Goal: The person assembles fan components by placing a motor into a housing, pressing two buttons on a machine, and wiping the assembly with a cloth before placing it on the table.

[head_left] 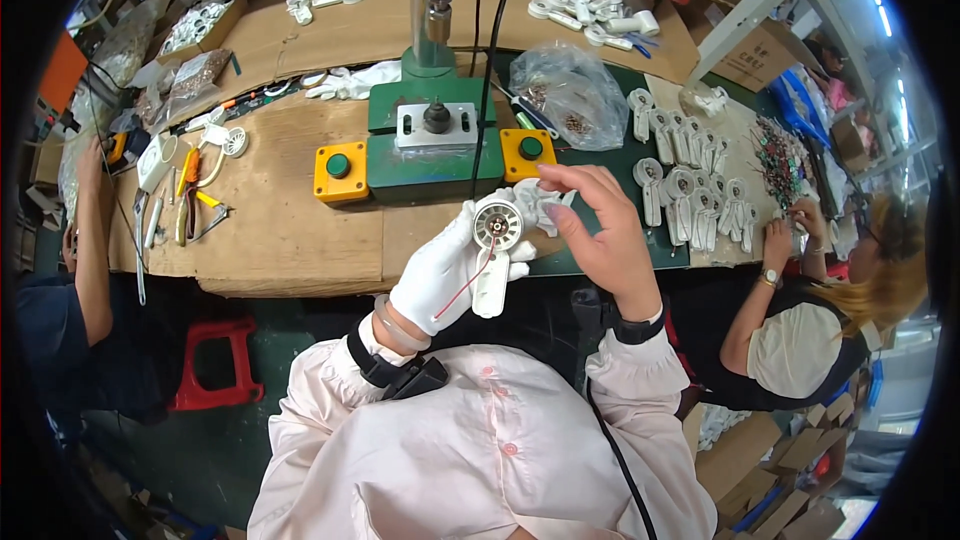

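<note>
- A white fan part (490,285) with a round, ribbed head is lying in the left hand (440,272), which is wearing a white glove and gripping it before the bench (285,240).
- A thin red wire (467,289) is coming from the middle of the head and is running down across the glove.
- The right hand (605,230) is hovering bare beside the part, its thumb standing apart from the loosely opened fingers.
- Behind them, a crumpled white cloth (540,202) is lying, maybe a glove; the hand is partly covering it.
- Farther back, a green press (435,170) is standing between two yellow button boxes (341,186).
- On the right, similar white parts (679,208) are lying in rows, and a clear plastic bag (585,75) is resting nearer the press.
- On the left, hand tools (187,202) are lying.
</note>
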`<state>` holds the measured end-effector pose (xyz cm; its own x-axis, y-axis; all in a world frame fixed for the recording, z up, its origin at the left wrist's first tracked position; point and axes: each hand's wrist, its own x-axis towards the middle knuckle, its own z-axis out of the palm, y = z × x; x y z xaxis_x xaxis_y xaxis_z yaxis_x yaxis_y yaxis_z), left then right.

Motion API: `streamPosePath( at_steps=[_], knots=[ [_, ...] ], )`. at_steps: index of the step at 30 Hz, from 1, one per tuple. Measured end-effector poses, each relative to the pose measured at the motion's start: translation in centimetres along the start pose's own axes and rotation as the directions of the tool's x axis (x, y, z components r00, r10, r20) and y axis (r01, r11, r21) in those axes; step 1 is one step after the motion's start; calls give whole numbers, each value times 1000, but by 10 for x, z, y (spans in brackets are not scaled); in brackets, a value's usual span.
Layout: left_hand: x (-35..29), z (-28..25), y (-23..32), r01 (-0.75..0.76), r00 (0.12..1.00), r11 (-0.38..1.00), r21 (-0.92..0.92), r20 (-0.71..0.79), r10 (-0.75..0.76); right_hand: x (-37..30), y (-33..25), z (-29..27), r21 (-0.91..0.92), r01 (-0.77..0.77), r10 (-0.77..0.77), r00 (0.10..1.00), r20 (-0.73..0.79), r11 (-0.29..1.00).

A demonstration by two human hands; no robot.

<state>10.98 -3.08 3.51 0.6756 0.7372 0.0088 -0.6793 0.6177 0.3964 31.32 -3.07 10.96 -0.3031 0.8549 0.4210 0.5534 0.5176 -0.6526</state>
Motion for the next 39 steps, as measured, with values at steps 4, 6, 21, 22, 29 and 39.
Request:
streamPosePath(
  at_steps=[4,6,21,22,29,39],
  knots=[
    [-6,8,1,-10,997,998,57,-71,14,-3,12,11,49,47,-47,999,-9,998],
    [-8,7,0,-19,994,997,68,-102,26,-3,11,19,106,82,-80,997,-21,991],
    [-10,0,-3,-79,995,995,52,-49,82,-12,11,30,105,94,-93,996,-12,990],
    [-10,0,-3,-66,996,997,33,-51,67,-12,11,31,93,99,-98,995,-18,991],
    [-11,-1,-3,-40,998,999,0,-55,40,-13,12,32,104,91,-90,996,-14,990],
    [-10,-4,-5,0,997,999,-35,-82,-3,-15,14,32,109,76,-74,997,-17,991]
  ],
)
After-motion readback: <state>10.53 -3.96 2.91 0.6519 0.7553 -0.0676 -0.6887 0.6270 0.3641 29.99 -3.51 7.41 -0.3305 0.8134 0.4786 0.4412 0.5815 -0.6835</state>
